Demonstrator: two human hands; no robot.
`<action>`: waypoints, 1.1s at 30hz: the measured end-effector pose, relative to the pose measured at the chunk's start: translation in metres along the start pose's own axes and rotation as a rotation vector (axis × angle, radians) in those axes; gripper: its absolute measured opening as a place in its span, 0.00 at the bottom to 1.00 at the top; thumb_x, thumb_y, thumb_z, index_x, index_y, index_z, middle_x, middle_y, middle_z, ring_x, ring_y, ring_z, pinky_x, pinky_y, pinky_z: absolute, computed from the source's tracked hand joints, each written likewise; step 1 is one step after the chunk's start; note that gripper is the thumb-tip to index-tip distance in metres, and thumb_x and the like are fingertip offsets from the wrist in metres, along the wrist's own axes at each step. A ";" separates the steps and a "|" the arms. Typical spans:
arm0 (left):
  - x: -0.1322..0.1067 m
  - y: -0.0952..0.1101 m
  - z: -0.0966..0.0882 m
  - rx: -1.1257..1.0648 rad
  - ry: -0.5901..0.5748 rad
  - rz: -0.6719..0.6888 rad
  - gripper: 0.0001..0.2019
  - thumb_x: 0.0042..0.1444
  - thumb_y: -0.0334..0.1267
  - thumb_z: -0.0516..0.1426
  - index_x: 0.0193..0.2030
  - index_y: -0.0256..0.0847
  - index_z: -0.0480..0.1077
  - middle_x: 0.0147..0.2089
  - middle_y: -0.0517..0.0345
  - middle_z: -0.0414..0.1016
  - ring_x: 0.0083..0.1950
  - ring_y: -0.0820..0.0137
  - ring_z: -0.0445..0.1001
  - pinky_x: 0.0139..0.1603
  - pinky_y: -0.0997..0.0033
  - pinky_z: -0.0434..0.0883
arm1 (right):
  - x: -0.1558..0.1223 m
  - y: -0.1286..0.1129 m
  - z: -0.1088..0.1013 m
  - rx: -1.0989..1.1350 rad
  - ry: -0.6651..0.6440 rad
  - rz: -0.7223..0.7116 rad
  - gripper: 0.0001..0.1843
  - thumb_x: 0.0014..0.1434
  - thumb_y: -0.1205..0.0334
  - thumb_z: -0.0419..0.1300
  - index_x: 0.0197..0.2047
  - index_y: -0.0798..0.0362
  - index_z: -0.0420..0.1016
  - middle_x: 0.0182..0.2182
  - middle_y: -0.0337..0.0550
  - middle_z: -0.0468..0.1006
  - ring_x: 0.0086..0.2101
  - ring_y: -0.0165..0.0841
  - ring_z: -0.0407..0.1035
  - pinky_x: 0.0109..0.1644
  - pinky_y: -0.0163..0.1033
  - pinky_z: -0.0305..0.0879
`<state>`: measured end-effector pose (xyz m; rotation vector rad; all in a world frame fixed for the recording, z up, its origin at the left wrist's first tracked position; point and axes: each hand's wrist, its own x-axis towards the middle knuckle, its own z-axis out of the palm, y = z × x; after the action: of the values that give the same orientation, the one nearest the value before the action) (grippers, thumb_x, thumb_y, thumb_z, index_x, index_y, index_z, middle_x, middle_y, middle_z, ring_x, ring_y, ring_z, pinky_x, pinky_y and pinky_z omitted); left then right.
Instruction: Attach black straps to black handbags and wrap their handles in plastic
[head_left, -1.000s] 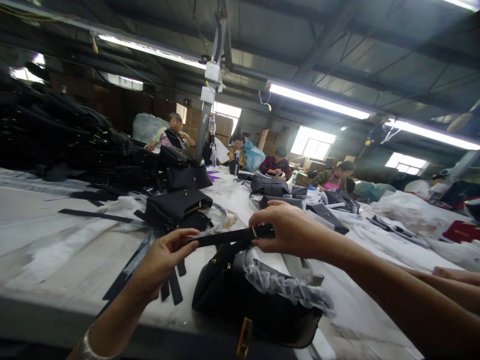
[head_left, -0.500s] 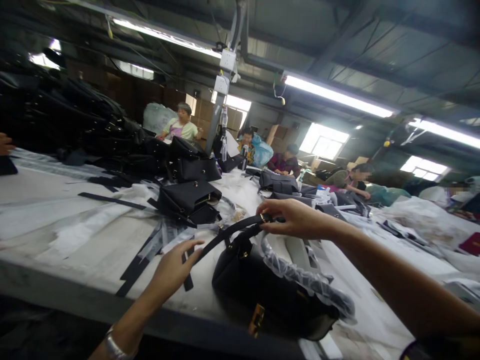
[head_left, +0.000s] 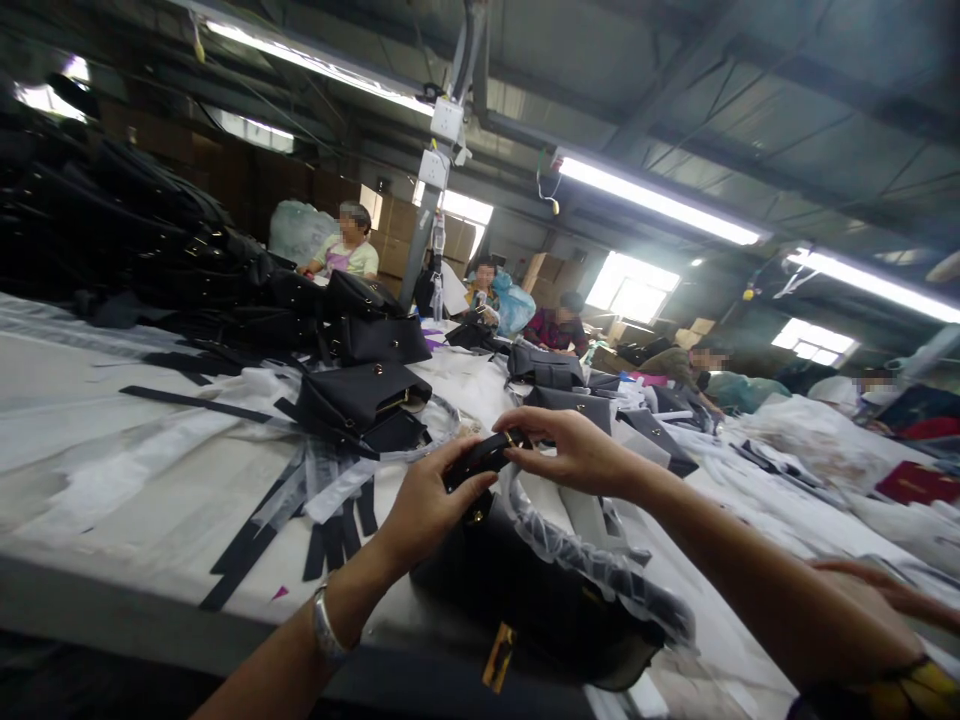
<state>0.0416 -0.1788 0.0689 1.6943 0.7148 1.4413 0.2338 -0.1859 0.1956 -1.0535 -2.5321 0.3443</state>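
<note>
A black handbag (head_left: 525, 600) with a gold clasp and clear plastic wrap stuffed in its top lies at the near edge of the white table (head_left: 112, 480). Just above the bag, my left hand (head_left: 427, 505) and my right hand (head_left: 574, 450) meet, both pinched on the bag's black strap (head_left: 480, 455) near its gold fitting. A silver bangle sits on my left wrist.
Loose black straps (head_left: 330, 525) and plastic strips lie left of the bag. More black bags (head_left: 360, 395) are stacked across the table's left and middle. Several people sit working at the far side. Another person's hand (head_left: 885, 590) rests at the right edge.
My left hand has come up from the table and closed on the strap beside my right hand. The strap, stretched out a second ago, is now bunched short between both hands.
</note>
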 end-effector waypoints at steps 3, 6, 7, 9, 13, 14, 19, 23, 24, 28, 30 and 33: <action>0.005 0.006 0.008 0.080 -0.043 0.038 0.13 0.55 0.40 0.64 0.48 0.44 0.77 0.44 0.58 0.82 0.46 0.64 0.78 0.48 0.69 0.71 | -0.001 -0.009 0.003 -0.284 -0.007 -0.023 0.13 0.59 0.64 0.63 0.49 0.49 0.77 0.39 0.42 0.80 0.38 0.34 0.74 0.44 0.37 0.67; 0.005 0.010 0.011 0.173 -0.056 0.046 0.10 0.55 0.38 0.64 0.45 0.43 0.78 0.40 0.60 0.81 0.41 0.66 0.78 0.44 0.71 0.70 | -0.002 -0.008 0.009 -0.358 0.013 -0.034 0.10 0.63 0.63 0.61 0.46 0.48 0.80 0.37 0.42 0.78 0.36 0.33 0.74 0.40 0.35 0.65; 0.004 0.010 0.010 0.200 -0.043 0.046 0.10 0.54 0.37 0.63 0.44 0.43 0.78 0.39 0.61 0.81 0.40 0.67 0.77 0.43 0.72 0.70 | -0.002 -0.006 0.011 -0.321 0.037 -0.045 0.10 0.64 0.63 0.60 0.47 0.48 0.81 0.36 0.43 0.78 0.36 0.32 0.74 0.41 0.35 0.66; 0.001 0.011 0.007 0.244 -0.011 0.038 0.10 0.52 0.36 0.64 0.43 0.43 0.77 0.36 0.62 0.80 0.38 0.68 0.77 0.41 0.72 0.70 | -0.003 0.000 0.017 -0.220 0.112 -0.063 0.12 0.64 0.64 0.60 0.49 0.50 0.80 0.37 0.43 0.78 0.36 0.31 0.74 0.42 0.34 0.67; -0.001 0.010 0.007 0.228 0.057 -0.024 0.11 0.50 0.34 0.64 0.43 0.42 0.76 0.36 0.62 0.79 0.38 0.67 0.77 0.40 0.72 0.70 | -0.005 0.007 0.028 -0.090 0.272 -0.030 0.13 0.63 0.67 0.61 0.50 0.48 0.81 0.37 0.43 0.78 0.36 0.31 0.74 0.42 0.34 0.68; -0.001 0.010 0.009 0.193 0.055 -0.028 0.13 0.50 0.35 0.65 0.45 0.42 0.76 0.38 0.61 0.80 0.40 0.66 0.77 0.41 0.72 0.71 | -0.005 0.007 0.029 -0.066 0.302 -0.017 0.13 0.62 0.67 0.61 0.50 0.48 0.81 0.37 0.42 0.79 0.35 0.31 0.74 0.41 0.34 0.68; 0.002 0.009 0.020 0.011 0.033 -0.050 0.18 0.52 0.44 0.66 0.49 0.42 0.76 0.43 0.58 0.81 0.43 0.64 0.78 0.45 0.69 0.72 | -0.006 0.004 0.034 -0.037 0.358 -0.018 0.14 0.61 0.67 0.63 0.49 0.48 0.81 0.36 0.42 0.79 0.36 0.31 0.74 0.42 0.34 0.69; -0.002 0.004 0.020 0.080 0.095 -0.053 0.14 0.52 0.43 0.66 0.43 0.41 0.78 0.39 0.57 0.81 0.40 0.64 0.77 0.44 0.67 0.72 | -0.007 0.009 0.038 -0.028 0.341 -0.023 0.14 0.62 0.66 0.62 0.50 0.49 0.81 0.36 0.42 0.78 0.36 0.31 0.74 0.43 0.34 0.69; -0.004 0.002 0.018 0.107 0.111 -0.042 0.13 0.51 0.43 0.66 0.42 0.41 0.78 0.39 0.57 0.80 0.41 0.63 0.77 0.45 0.67 0.72 | -0.008 0.011 0.039 -0.018 0.342 -0.020 0.14 0.62 0.65 0.62 0.50 0.49 0.81 0.36 0.42 0.78 0.36 0.31 0.74 0.43 0.34 0.69; -0.018 -0.011 0.008 0.154 0.181 -0.043 0.12 0.50 0.41 0.67 0.41 0.41 0.78 0.43 0.55 0.80 0.47 0.61 0.77 0.50 0.64 0.71 | -0.010 0.017 0.041 0.038 0.369 0.032 0.14 0.63 0.62 0.61 0.50 0.48 0.81 0.36 0.42 0.78 0.36 0.31 0.73 0.43 0.35 0.68; -0.024 -0.017 0.004 0.139 0.191 -0.091 0.12 0.51 0.42 0.66 0.42 0.42 0.78 0.43 0.55 0.80 0.48 0.60 0.77 0.51 0.63 0.71 | -0.010 0.019 0.040 0.127 0.367 0.124 0.14 0.62 0.59 0.61 0.50 0.49 0.81 0.35 0.42 0.78 0.34 0.32 0.71 0.42 0.36 0.68; -0.029 -0.019 0.000 0.105 0.149 -0.139 0.14 0.51 0.43 0.66 0.44 0.42 0.78 0.43 0.55 0.81 0.47 0.60 0.78 0.48 0.64 0.73 | -0.008 0.018 0.035 0.463 0.351 0.309 0.18 0.58 0.58 0.64 0.51 0.52 0.80 0.37 0.43 0.79 0.36 0.33 0.72 0.43 0.38 0.69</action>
<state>0.0376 -0.1925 0.0370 1.5930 0.9864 1.4651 0.2353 -0.1824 0.1558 -1.1870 -1.8592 0.7197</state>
